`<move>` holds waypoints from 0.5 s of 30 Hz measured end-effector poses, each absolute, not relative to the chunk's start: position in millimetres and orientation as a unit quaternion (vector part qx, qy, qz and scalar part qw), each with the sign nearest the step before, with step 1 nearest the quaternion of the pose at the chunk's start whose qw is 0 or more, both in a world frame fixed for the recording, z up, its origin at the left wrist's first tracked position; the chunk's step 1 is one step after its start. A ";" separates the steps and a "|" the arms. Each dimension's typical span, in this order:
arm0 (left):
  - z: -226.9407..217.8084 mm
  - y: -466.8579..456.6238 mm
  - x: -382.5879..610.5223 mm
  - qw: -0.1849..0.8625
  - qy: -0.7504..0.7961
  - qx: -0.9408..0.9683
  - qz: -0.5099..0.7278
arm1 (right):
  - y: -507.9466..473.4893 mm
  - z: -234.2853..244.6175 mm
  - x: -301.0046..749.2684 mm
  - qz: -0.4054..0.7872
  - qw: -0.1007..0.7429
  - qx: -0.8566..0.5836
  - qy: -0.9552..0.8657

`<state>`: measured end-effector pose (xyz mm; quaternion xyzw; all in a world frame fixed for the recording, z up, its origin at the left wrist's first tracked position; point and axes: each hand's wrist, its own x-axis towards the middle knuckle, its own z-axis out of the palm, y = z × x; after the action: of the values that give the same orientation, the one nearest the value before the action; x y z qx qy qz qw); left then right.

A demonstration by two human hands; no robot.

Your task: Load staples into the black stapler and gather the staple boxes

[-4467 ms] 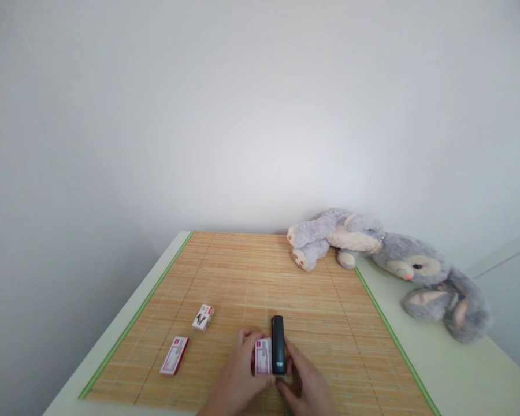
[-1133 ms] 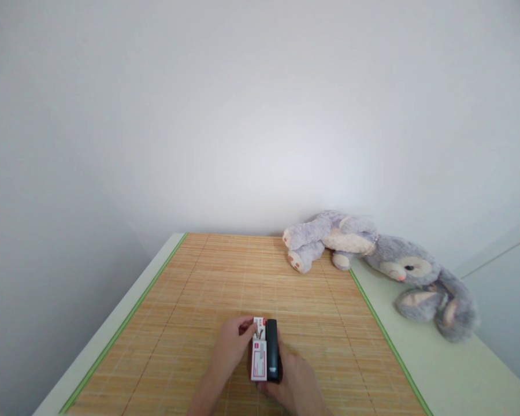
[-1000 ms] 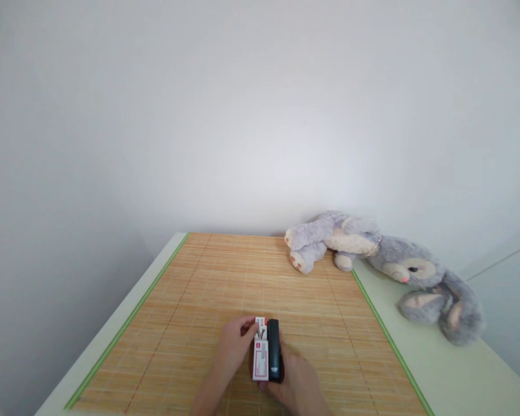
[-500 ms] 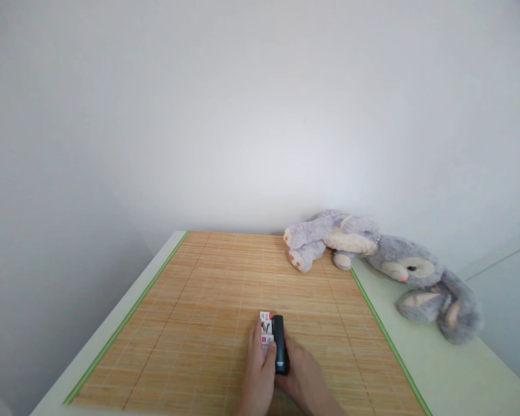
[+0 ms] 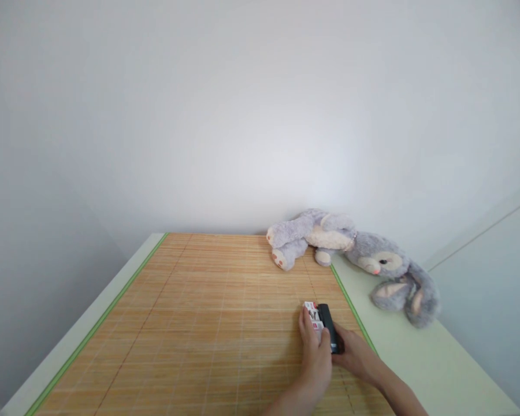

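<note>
My left hand (image 5: 316,361) is closed around a small white box (image 5: 313,314) with red and pink print and a dark picture on it, possibly a staple box. Right beside it stands a black stapler (image 5: 327,323), long and narrow, its far end pointing away from me. My right hand (image 5: 354,351) grips the stapler from its right side and near end. Box and stapler sit side by side, close together, low over the right part of the bamboo mat (image 5: 199,323). My fingers cover their lower parts, so whether they touch the mat I cannot tell.
A grey plush rabbit (image 5: 333,237) lies on its side along the back right, its legs on the mat and its head and ears on the pale table (image 5: 442,364). Green edging (image 5: 349,294) borders the mat. A white wall (image 5: 225,115) rises behind the table.
Both hands have carried the box and the stapler together to the right and slightly farther away, now near the mat's right edge. The camera view has turned a little to the right.
</note>
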<state>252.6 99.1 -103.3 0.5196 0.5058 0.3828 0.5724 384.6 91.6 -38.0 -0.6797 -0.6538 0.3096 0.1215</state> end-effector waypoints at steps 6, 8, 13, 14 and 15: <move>-100.5 115.4 181.4 0.490 0.471 0.624 0.385 | 89.1 -41.1 387.4 0.327 0.134 -0.663 -0.660; -96.3 124.9 157.8 0.451 0.445 0.676 0.376 | 91.2 -42.3 388.6 0.330 0.125 -0.663 -0.660; -90.8 141.6 146.3 0.385 0.401 0.752 0.354 | 97.7 -44.2 390.2 0.328 0.113 -0.660 -0.667; -91.3 143.4 148.5 0.375 0.402 0.757 0.353 | 98.2 -44.0 389.9 0.326 0.113 -0.659 -0.668; -92.2 144.6 150.6 0.366 0.403 0.761 0.352 | 98.4 -43.6 389.6 0.325 0.113 -0.658 -0.669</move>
<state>150.6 144.6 -92.2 0.7611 0.4035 0.3517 0.3664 389.6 98.4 -43.6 -0.6585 -0.6694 0.3251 0.1127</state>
